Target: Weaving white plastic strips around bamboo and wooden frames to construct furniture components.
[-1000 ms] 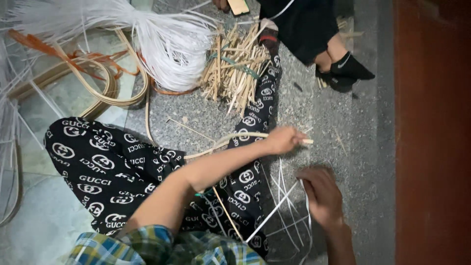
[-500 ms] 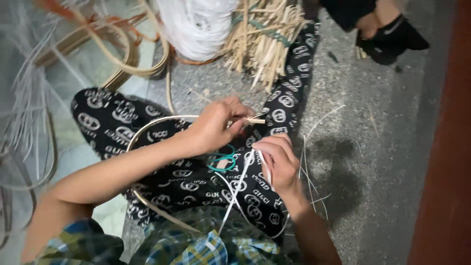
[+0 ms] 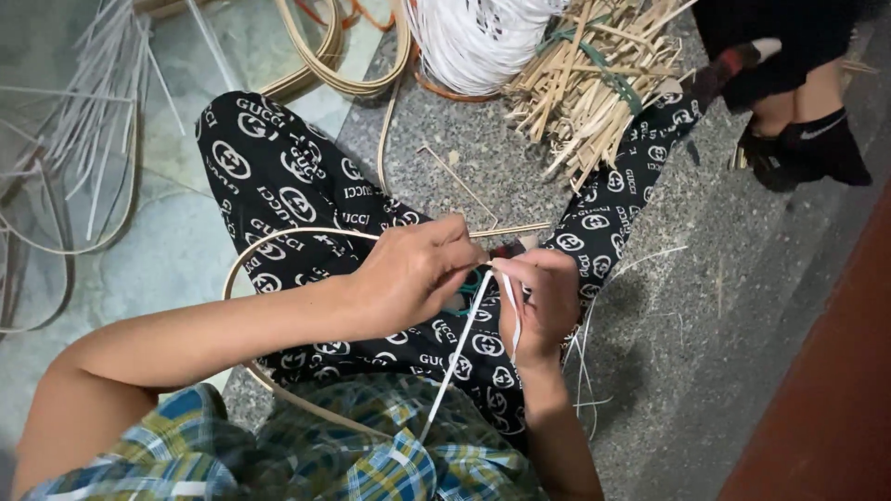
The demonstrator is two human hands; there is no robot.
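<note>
My left hand [image 3: 419, 271] is closed around a thin bent cane hoop [image 3: 278, 237] that curves over my lap; the hoop's straight tip [image 3: 509, 229] sticks out to the right. My right hand [image 3: 544, 297] sits just beside it, fingers pinching a white flat strip [image 3: 457, 357] that runs down toward my checked shirt. Both hands meet over my black patterned trousers [image 3: 278, 176]. Something teal shows between the two hands, too hidden to identify.
A bundle of short pale sticks [image 3: 594, 83] tied with green string and a hank of white strips [image 3: 478, 42] lie ahead. Coiled cane bands [image 3: 339, 65] and loose white strips [image 3: 83, 167] lie left. Another person's foot in a black sock [image 3: 807, 148] is at top right.
My left hand has drawn back from the floor to my lap with the cane. The right hand came up to meet it and now pinches the white strip.
</note>
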